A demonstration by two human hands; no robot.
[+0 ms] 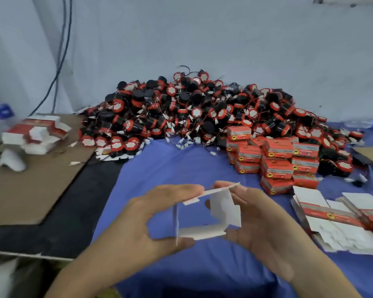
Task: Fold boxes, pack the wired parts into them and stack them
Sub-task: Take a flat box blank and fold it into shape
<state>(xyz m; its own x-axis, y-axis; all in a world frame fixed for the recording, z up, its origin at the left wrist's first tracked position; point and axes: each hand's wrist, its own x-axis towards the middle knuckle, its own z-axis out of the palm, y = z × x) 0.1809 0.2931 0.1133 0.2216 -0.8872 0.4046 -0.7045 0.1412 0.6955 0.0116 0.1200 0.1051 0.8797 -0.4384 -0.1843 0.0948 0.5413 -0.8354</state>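
Most of the table is under a blue cloth point(181, 164), likely there to give a soft, clean place to work. At its back lies a big pile point(202, 112) of red and black parts with thin wires, close enough to grab one when a box is ready. To the left is a brown cardboard point(30, 186) sheet with some white and red pieces on it, too blurry to tell what they are. To the right lie the flats point(340, 218), boxes not yet folded, just beside the right hand so the next one is easy to pick up. Behind them sits the stack point(276, 160) of shut red boxes, which look finished and are piled out of the way. Near the front, the left hand point(142, 220) and the right hand point(265, 224) hold one white box point(202, 233) up above the cloth. Each hand pinches its own side, fingers on top and thumb below, so the walls open into a square. The box is only half folded and holds no part, and its flaps stick out loose.
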